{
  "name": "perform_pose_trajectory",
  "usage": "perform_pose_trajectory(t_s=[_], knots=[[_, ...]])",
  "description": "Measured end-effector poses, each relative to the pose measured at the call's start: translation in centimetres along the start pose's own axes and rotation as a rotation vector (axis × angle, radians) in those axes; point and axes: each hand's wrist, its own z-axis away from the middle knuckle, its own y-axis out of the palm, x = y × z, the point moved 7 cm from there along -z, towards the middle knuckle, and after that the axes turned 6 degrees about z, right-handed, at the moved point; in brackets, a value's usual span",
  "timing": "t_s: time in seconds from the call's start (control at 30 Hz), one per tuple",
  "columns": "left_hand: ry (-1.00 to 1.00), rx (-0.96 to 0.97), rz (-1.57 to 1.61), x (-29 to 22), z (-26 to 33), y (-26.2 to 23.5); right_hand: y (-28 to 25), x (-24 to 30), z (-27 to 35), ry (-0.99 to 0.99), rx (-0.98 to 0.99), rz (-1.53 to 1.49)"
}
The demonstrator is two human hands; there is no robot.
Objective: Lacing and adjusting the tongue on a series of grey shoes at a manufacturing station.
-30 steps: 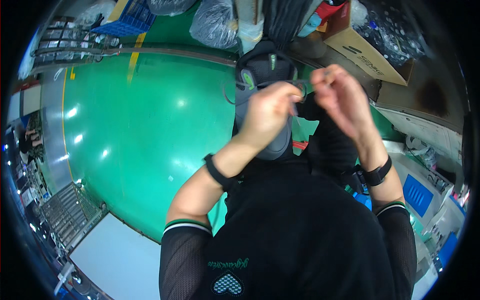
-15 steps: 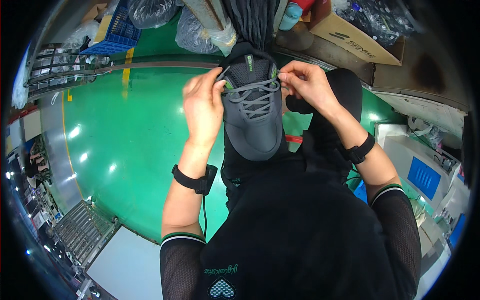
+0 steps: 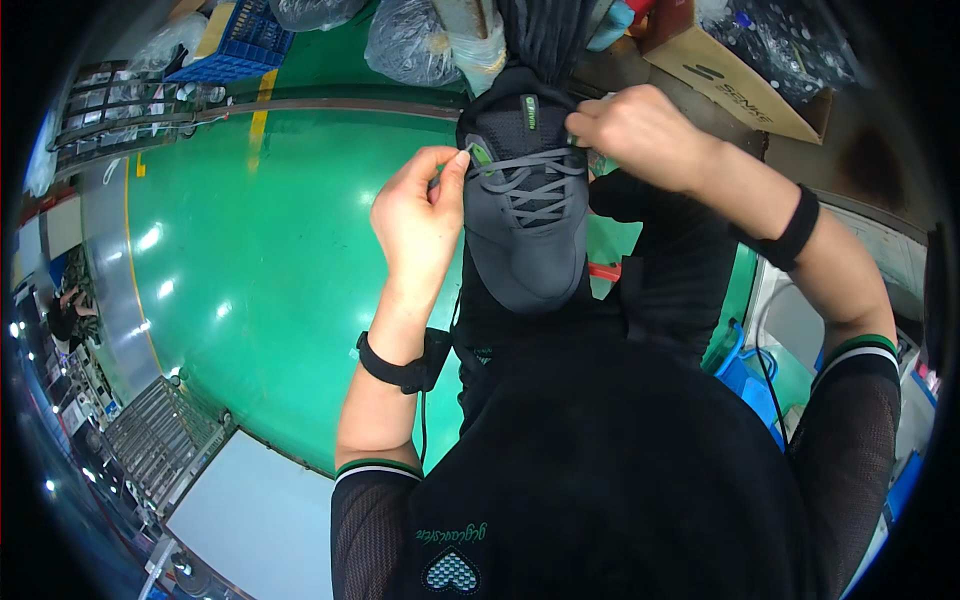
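A dark grey lace-up shoe [image 3: 530,265] points its toe towards me, lying over the black trouser leg. Its grey shoelace [image 3: 540,190] crosses the tongue [image 3: 505,130] in several rows. At the collar's left side, my left hand [image 3: 418,205] pinches the shoelace between thumb and forefinger, beside a green-lined eyelet flap. Across from it, my right hand [image 3: 640,135] is closed with its fingertips against the right eyelet edge. What those fingertips grip is hidden. Black bands sit on both forearms.
Plastic bags [image 3: 410,45] and a blue crate [image 3: 235,45] stand beyond the shoe on the left. An open cardboard box [image 3: 735,85] of small bagged parts is at the far right. Green floor [image 3: 290,250] spreads on the left, with a white panel [image 3: 255,520] nearer me.
My right hand has turned over, its back now showing, and its elbow has swung outward to the right. The left hand still pinches at the eyelet. The view has shifted slightly.
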Motion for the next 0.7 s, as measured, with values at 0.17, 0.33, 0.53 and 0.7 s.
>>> perform_pose_trajectory(t_s=[0.17, 0.33, 0.53, 0.7], knots=[[0.491, -0.029, -0.509, -3.7, 0.1, 0.6, -1.7, -2.6, -0.9, -0.010, -0.039, -0.157], [0.243, 0.162, -0.326, -1.3, -2.4, 1.2, 0.0, -1.4, -3.7, -0.378, 0.135, -0.240], [0.630, 0.313, -0.625, -5.3, -3.9, 2.1, 1.0, -2.9, -2.7, -0.179, 0.210, -0.375], [0.699, 0.752, -0.212, -4.5, -5.8, 3.5, 2.7, -3.4, -2.9, 0.134, 0.455, -0.807]])
